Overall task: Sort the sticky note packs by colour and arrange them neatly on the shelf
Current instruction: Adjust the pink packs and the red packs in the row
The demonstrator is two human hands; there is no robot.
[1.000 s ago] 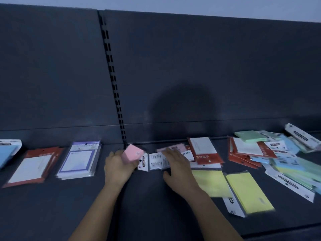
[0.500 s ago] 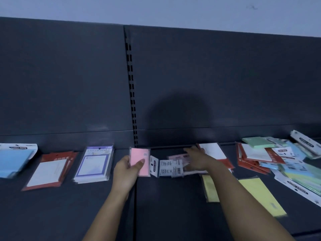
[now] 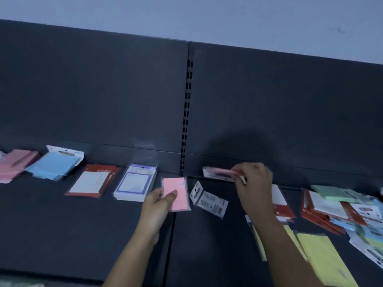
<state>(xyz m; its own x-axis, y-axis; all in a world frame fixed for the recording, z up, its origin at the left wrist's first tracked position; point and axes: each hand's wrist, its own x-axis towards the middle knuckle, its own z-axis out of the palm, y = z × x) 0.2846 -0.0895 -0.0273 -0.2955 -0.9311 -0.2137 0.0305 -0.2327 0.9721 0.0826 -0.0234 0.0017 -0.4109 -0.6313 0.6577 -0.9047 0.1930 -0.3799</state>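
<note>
Gripping pink pack [image 3: 178, 185], left hand [image 3: 154, 208] | right hand [image 3: 253, 187] pinches raised pack [image 3: 217, 174] (pink) | purple pack [image 3: 133, 183]: "UNIVERSITY"

Pink stack [image 3: 16, 164] cropped at left edge; mixed pile [image 3: 352, 212] blurred, cropped at right.

Dark grey back panels [image 3: 93, 96] beyond left fingers [image 3: 172, 195] & right fingers [image 3: 241, 171]; slotted upright [image 3: 186, 121] betw. them; pale wall [image 3: 186, 13] above; dim light.
</note>
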